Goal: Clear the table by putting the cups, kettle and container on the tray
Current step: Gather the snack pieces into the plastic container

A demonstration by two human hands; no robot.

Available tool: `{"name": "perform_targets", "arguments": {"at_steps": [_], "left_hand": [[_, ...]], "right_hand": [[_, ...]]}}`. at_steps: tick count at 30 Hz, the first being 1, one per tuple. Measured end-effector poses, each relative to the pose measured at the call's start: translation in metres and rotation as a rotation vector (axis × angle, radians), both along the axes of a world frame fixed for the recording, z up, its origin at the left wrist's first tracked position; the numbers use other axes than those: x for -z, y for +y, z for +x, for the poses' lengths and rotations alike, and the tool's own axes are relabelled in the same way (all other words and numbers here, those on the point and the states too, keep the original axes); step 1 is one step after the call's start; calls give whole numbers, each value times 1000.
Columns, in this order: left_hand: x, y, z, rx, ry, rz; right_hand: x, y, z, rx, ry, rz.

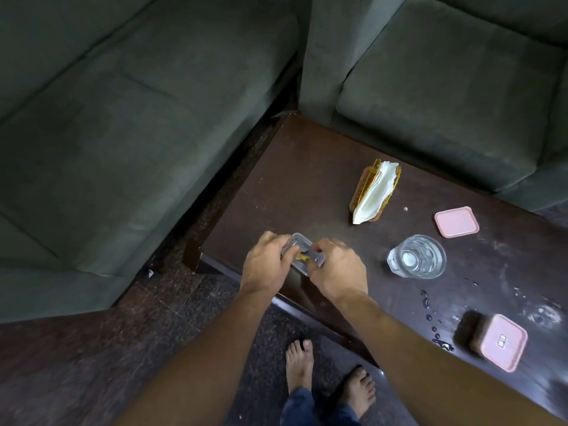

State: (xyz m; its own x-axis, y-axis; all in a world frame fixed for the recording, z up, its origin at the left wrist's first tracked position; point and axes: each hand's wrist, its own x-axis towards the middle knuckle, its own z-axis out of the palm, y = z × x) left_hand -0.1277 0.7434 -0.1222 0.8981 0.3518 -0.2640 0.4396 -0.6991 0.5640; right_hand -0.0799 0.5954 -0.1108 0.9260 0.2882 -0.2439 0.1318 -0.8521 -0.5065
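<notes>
I have my left hand [266, 265] and right hand [338, 272] gripping a small clear plastic container [302, 252] from either side, fingers curled round it, at the dark bench's [307, 179] near-left corner. A drinking glass [416, 256] stands upright to its right, with a loose pink lid [457, 222] beyond.

Grey-green sofas [129, 124] flank a dark wooden table [295, 179] on speckled floor [172, 327].

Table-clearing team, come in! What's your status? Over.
Left hand and right hand grip clear container at table corner. Glass, pink-lidded container not yet moved. No tray in view. Over.
</notes>
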Motion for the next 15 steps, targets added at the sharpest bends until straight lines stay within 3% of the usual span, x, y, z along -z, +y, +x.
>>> {"name": "perform_targets", "arguments": {"at_steps": [5, 10, 12, 15], "left_hand": [[2, 0, 3, -88, -17, 27], [12, -5, 11, -141, 78, 105], [17, -9, 14, -128, 108, 153], [22, -15, 21, -130, 110, 175]], "right_hand": [[-23, -20, 28, 68, -87, 110], [-44, -87, 103, 490, -314, 222], [-43, -129, 134, 632, -229, 115], [-28, -188, 158, 477, 88, -172]]}}
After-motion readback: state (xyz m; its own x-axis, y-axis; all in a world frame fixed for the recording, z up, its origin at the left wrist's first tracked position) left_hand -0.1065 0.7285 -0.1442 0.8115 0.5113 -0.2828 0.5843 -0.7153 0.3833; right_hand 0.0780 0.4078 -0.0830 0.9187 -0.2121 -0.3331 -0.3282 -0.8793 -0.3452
